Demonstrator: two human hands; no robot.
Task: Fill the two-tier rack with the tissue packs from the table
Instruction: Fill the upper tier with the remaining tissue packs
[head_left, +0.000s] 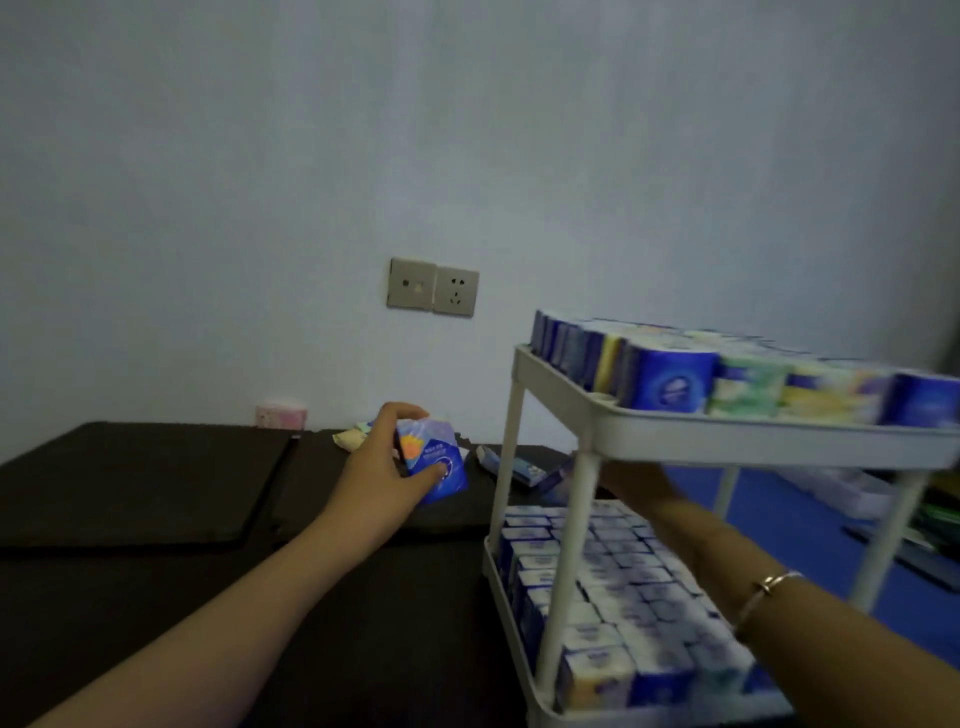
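Observation:
A white two-tier rack (675, 439) stands at the right, both tiers packed with several blue, green and yellow tissue packs. My left hand (387, 467) grips a blue tissue pack (434, 462) above the dark table (156, 597), left of the rack. My right arm reaches between the tiers; my right hand (636, 480) is mostly hidden behind the rack's front post and upper tray, beside a blurred pack (558, 478). Loose packs (519, 467) lie on the table behind the rack.
A pink roll (281, 415) stands at the table's far edge by the wall. A wall socket (432, 287) is above it. Blue floor (779, 519) shows to the right, beyond the rack. Dark mats cover the table on the left.

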